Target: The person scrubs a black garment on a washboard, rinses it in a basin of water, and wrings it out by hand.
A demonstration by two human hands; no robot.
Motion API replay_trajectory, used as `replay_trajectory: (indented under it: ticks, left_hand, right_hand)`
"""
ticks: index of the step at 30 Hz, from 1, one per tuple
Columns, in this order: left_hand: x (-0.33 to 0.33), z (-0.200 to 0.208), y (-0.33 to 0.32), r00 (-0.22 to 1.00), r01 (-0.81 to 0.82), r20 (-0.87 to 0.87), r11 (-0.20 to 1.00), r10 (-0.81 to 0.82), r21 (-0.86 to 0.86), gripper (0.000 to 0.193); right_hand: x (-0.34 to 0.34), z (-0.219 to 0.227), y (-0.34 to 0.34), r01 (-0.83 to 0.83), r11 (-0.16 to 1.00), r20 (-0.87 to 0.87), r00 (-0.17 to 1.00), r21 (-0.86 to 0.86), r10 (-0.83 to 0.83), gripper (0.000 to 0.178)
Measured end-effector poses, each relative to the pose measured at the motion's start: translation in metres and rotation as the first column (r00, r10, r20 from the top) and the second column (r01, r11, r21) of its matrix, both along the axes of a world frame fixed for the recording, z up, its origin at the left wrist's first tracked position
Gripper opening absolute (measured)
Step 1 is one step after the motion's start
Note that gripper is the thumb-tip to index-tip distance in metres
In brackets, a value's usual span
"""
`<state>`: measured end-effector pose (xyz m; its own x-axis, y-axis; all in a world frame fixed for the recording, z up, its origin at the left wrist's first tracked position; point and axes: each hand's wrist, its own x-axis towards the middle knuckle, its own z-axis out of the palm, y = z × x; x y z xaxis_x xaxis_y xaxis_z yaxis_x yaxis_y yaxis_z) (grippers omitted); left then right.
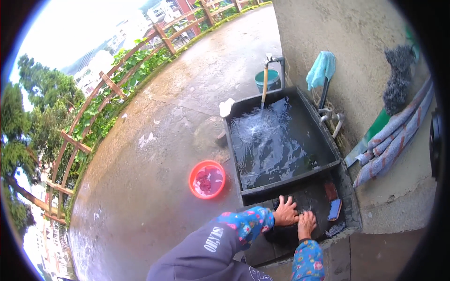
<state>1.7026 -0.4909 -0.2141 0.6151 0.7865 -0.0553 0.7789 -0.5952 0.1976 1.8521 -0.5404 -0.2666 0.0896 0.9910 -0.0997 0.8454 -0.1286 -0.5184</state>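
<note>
My left hand [285,213] and my right hand [307,225] are close together, pressing down on the dark washing slab [316,196] at the near end of the sink. The fingers of both are bent and closed over something dark and wet, which blends into the slab, so I cannot make out what it is. To the right of my hands lie a blue brush-like block [334,210], a reddish-brown block [331,191] and a grey scrubbing pad [335,229]. Beyond the slab, the black sink [287,184] holds water.
Water runs from a hose [265,84] on the tap into the sink. A red basin [193,177] with reddish wet contents stands left on the concrete. A teal bucket [261,76] is behind. A cyan cloth [321,70] and striped towel [398,136] hang by the wall.
</note>
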Motion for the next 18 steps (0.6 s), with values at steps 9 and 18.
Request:
replay_trajectory:
  ticks: [9, 18]
  left_hand:
    - [-0.021, 0.032, -0.044, 0.943, 0.192, 0.316, 0.946, -0.104, -0.260, 0.023]
    - [-0.014, 0.063, -0.039, 0.960, -0.180, 0.151, 0.933, 0.235, -0.313, 0.032]
  right_hand:
    - [-0.010, 0.029, -0.042, -0.061, 0.976, -0.449, 0.881, 0.210, 0.152, 0.016]
    - [-0.006, 0.064, -0.033, 0.035, 0.991, -0.398, 0.917, 0.128, 0.018, 0.021]
